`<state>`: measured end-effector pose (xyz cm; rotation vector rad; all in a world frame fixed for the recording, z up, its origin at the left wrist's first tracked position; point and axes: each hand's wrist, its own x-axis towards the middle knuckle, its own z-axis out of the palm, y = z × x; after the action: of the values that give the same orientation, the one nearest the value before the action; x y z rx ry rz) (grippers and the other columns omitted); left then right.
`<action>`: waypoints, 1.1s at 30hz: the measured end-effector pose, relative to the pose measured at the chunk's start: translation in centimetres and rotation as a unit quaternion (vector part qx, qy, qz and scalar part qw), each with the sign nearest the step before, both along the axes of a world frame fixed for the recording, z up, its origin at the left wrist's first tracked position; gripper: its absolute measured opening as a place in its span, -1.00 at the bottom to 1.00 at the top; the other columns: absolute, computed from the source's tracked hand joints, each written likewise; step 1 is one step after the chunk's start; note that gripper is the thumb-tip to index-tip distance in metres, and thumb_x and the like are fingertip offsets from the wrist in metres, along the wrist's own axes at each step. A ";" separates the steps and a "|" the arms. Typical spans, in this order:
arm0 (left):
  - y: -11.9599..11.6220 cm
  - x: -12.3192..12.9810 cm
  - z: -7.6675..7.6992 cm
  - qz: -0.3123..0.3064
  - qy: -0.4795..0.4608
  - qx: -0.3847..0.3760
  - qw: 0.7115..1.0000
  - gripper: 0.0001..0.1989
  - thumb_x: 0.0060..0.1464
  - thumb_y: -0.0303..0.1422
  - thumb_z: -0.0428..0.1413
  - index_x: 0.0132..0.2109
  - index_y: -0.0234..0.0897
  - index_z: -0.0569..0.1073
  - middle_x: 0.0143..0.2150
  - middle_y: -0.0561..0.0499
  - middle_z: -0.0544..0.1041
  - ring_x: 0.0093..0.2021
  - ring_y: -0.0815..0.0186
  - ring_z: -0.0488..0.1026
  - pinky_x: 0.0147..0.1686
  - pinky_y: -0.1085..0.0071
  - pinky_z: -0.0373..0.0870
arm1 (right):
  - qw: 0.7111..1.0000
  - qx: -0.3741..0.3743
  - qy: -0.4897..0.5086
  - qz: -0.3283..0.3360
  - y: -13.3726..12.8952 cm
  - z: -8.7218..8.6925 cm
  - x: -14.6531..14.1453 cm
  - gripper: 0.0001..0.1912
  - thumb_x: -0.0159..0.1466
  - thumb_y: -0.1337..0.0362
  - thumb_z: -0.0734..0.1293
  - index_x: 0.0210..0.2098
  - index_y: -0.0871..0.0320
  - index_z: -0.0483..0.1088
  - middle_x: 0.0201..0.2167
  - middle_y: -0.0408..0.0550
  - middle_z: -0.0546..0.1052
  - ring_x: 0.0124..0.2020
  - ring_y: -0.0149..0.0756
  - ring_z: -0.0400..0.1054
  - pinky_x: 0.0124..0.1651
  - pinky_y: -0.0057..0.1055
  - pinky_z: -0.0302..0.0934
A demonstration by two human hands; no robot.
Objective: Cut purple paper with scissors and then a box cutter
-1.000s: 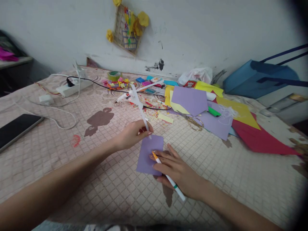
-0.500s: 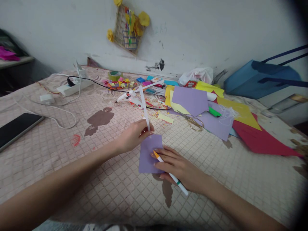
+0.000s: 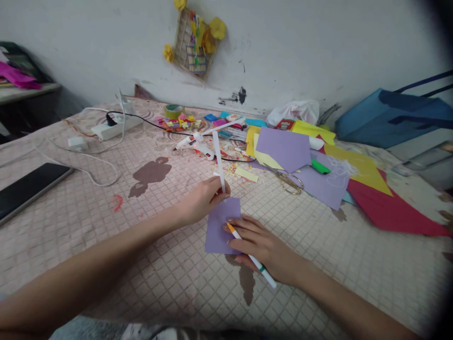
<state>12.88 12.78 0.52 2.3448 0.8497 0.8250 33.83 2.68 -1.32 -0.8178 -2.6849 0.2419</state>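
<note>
A small purple sheet of paper (image 3: 221, 231) lies flat on the patterned table cover before me. At its top edge my left hand (image 3: 207, 199) pinches the lower end of a long, whitish stick (image 3: 218, 158), which looks like a glue stick and slants up and away. My right hand (image 3: 264, 248) rests on the sheet's right side, fingers extended over it. Between those fingers sits a white marker (image 3: 262, 271) with an orange tip and a green band, its tip over the paper. The fingertips around the stick are partly hidden.
Behind my hands lie a white glue gun (image 3: 200, 144), gold-handled scissors (image 3: 290, 183) and paper scraps. Coloured sheets (image 3: 283, 146) with a green marker cap (image 3: 320, 166) spread to the right. A phone (image 3: 31, 191) and power strip (image 3: 116, 126) are on the left.
The whole view has shifted slightly, so background things appear a little further right. Both hands keep their holds, with the left hand and stick almost unmoved over the sheet.
</note>
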 end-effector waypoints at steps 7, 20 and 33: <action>-0.1 0.5 0.0 -0.005 0.023 0.008 1.000 -0.94 0.16 -0.50 0.00 -0.25 -0.31 0.35 -0.31 0.03 0.41 -0.35 0.40 0.35 -0.32 0.47 0.30 | 1.000 -0.005 0.009 -0.001 -0.1 -0.1 0.1 -0.76 0.32 0.27 0.22 -0.05 0.19 0.36 0.09 0.09 0.43 0.26 -0.19 0.11 0.29 -0.08 -0.01; 0.0 0.7 -0.2 -0.014 0.052 0.008 0.999 -0.92 0.17 -0.51 -0.04 -0.25 -0.33 0.34 -0.28 0.00 0.42 -0.30 0.36 0.36 -0.29 0.44 0.30 | 1.000 -0.014 0.004 -0.002 -0.1 -0.1 0.0 -0.76 0.33 0.26 0.21 -0.05 0.19 0.36 0.08 0.10 0.43 0.27 -0.18 0.09 0.30 -0.08 -0.04; 0.7 0.7 -0.3 0.029 0.062 -0.011 0.998 -0.91 0.12 -0.46 0.07 -0.19 -0.30 0.39 -0.36 0.05 0.47 -0.40 0.39 0.39 -0.37 0.49 0.29 | 0.868 -0.250 0.356 -0.238 0.7 -0.2 0.9 -0.71 0.38 0.20 0.12 0.04 0.04 0.29 -0.08 -0.01 0.49 -0.09 -0.29 0.42 -0.01 -0.31 0.32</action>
<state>13.57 13.49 0.20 2.3816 0.9768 0.6937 34.76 3.39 -1.51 -1.2091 -1.6758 0.9316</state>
